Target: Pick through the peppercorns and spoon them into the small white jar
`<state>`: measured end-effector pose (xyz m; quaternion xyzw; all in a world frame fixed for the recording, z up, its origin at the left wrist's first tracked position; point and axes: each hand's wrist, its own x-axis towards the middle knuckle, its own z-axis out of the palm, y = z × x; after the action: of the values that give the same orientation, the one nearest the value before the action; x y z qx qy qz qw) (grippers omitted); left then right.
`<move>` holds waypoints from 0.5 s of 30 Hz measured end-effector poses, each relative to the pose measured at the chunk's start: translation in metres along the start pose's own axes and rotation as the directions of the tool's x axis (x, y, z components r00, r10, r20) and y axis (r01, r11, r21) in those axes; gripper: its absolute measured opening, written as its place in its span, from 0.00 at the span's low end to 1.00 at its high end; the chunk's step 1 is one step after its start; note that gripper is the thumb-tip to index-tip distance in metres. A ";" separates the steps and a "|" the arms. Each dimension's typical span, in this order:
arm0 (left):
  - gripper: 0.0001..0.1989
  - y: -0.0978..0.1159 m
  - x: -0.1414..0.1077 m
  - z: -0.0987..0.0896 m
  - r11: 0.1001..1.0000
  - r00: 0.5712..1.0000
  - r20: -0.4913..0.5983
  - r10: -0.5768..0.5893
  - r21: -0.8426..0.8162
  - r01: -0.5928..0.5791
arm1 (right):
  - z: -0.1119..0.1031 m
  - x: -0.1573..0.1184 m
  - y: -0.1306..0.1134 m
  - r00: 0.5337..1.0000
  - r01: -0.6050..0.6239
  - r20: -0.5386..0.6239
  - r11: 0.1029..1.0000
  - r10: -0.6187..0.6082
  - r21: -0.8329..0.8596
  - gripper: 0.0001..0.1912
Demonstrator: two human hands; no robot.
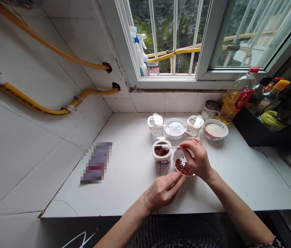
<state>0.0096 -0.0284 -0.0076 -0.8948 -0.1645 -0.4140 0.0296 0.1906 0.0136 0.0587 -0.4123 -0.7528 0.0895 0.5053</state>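
My right hand (197, 159) pinches the handle of a small white spoon (173, 147). The spoon's bowl is over the mouth of a small white-rimmed jar (162, 159), whose clear lid (161, 131) stands open behind it. Dark red grains that look like Sichuan peppercorns (161, 151) are in the jar. At the near rim of a white bowl (181, 154), the fingers of my left hand (164, 189) are closed on the edge. More of the same peppercorns (183, 167) lie in this bowl, partly hidden behind my right hand.
Behind stand a bowl of white granules (176, 128), a lidded jar (195, 128) and a bowl of pale powder (215, 131). An oil bottle (231, 100) and a black rack (255, 129) with bottles are on the right. A blurred packet (96, 163) lies left.
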 end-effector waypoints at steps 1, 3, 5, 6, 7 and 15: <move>0.23 0.000 0.000 0.000 1.000 1.000 -0.003 0.000 -0.001 0.000 | -0.001 0.000 -0.001 0.997 0.072 0.021 0.997 -0.072 -0.029 0.08; 0.22 0.000 0.001 -0.001 1.000 1.000 -0.009 0.000 0.003 0.000 | -0.006 -0.001 0.000 0.989 0.145 0.013 0.987 -0.145 -0.065 0.08; 0.22 0.001 0.001 -0.001 1.000 1.000 -0.010 0.002 0.007 -0.002 | -0.014 -0.002 0.004 0.990 0.126 -0.060 0.988 -0.131 -0.091 0.08; 0.22 0.001 0.001 -0.001 1.000 1.000 -0.007 0.001 0.007 -0.001 | -0.018 -0.002 0.007 0.990 0.093 -0.094 0.990 -0.103 -0.102 0.07; 0.22 0.001 0.001 -0.001 1.000 1.000 -0.005 0.000 0.007 0.000 | -0.021 -0.004 0.010 0.991 0.053 -0.112 0.992 -0.066 -0.117 0.07; 0.21 0.001 0.001 -0.001 1.000 1.000 -0.006 -0.004 0.004 0.004 | -0.014 -0.014 0.029 0.985 -0.093 0.122 0.977 0.118 -0.194 0.09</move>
<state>0.0093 -0.0294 -0.0060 -0.8932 -0.1672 -0.4163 0.0312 0.2195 0.0181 0.0393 -0.4905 -0.7669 0.0722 0.4075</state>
